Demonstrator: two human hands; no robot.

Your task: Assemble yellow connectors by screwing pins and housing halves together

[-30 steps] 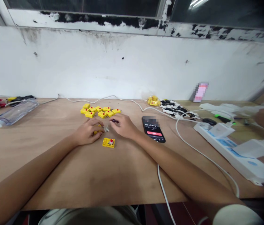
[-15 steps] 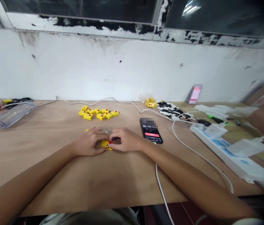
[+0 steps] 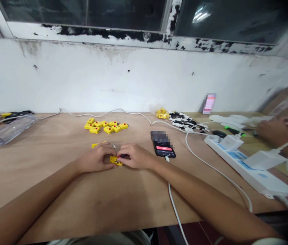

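My left hand (image 3: 96, 159) and my right hand (image 3: 135, 156) meet over a small yellow block (image 3: 115, 160) lying on the wooden table (image 3: 123, 200). The left fingers curl round the block's left side and steady it. The right hand pinches a small dark tool (image 3: 123, 156) whose tip touches the block's top. Another yellow piece (image 3: 95, 145) peeks out behind the left hand, beside small metal bits (image 3: 113, 145). Farther back lies a cluster of several yellow blocks with red dots (image 3: 105, 126).
A phone (image 3: 163, 148) on a white cable (image 3: 177, 214) lies right of my right hand. A white power strip (image 3: 248, 168), chargers and another person's hand (image 3: 274, 129) are at the right. Black-and-white parts (image 3: 187, 121) sit at the back; a clear bottle (image 3: 11, 129) lies far left.
A second ago my hands were farther back and the yellow block lay alone nearer me. Both hands have come down onto it, left gripping it, right bringing the dark tool to its top.
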